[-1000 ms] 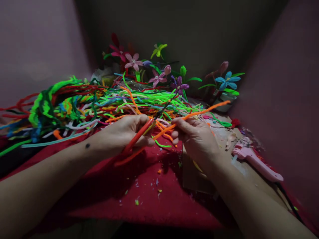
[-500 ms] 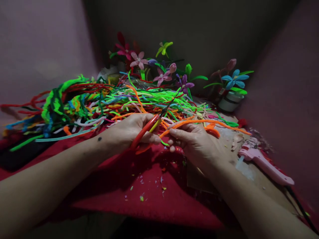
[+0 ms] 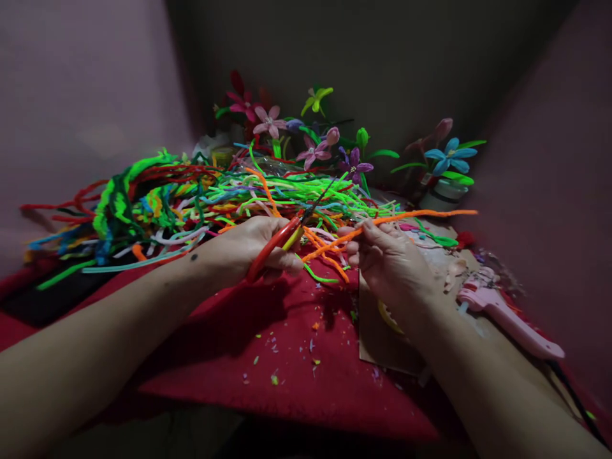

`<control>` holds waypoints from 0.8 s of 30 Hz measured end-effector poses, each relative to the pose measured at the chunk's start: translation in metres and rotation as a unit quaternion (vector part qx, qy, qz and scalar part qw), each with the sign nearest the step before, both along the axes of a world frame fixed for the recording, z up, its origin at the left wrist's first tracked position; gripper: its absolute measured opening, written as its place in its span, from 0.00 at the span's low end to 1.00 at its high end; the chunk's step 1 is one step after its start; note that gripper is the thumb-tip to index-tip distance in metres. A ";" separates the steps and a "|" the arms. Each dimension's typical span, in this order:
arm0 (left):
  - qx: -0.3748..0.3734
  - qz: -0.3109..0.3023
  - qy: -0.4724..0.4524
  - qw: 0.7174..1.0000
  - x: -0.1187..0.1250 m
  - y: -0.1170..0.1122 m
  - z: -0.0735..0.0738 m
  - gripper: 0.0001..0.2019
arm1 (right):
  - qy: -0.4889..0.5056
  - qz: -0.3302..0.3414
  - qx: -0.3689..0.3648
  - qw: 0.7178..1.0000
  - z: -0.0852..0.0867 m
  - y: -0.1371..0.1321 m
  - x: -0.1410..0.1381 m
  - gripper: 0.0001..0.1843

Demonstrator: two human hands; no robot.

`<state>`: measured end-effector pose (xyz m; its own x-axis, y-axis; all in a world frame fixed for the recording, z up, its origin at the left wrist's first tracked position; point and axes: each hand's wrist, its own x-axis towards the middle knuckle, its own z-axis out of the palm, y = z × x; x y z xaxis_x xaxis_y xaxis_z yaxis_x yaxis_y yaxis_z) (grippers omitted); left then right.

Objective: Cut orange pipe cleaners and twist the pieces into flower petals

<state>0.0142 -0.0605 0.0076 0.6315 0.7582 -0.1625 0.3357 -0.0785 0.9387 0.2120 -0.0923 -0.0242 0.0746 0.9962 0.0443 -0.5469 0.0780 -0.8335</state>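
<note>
- left of and behind the scissors, a heap of fuzzy wires lay spread out.
- the left hand was curled round the scissors' red handle; whether its fingertips also pinched the orange wire, i could not tell.
- right of the scissors, that wire ran slantwise, its near end by the left fingertips.
- farther right of the scissors, the right hand pinched the wire, fingers bent.
- in my judgement, good handling wanted a light, steady pinch, with the blades kept clear of the fingers.
- compared with half a second earlier, the right hand was farther from the scissors, the wire's far end stood straighter, and the orange tail under the left hand was out of sight.
</note>
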 end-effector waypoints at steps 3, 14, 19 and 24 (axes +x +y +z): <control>0.010 -0.006 0.021 1.000 -0.002 0.005 0.001 0.11 | 0.013 -0.024 0.009 1.000 0.004 0.000 0.006 0.07; 0.358 -0.166 0.382 0.836 -0.011 0.016 -0.005 0.01 | 0.044 -0.120 -0.020 0.992 0.029 -0.001 0.019 0.11; 0.352 -0.043 0.223 0.908 -0.004 0.012 -0.010 0.10 | 0.079 -0.049 -0.024 0.995 0.016 -0.001 0.003 0.11; 0.190 -0.001 -0.124 0.974 0.015 -0.010 -0.020 0.23 | 0.156 0.017 -0.065 0.986 -0.001 -0.002 -0.019 0.11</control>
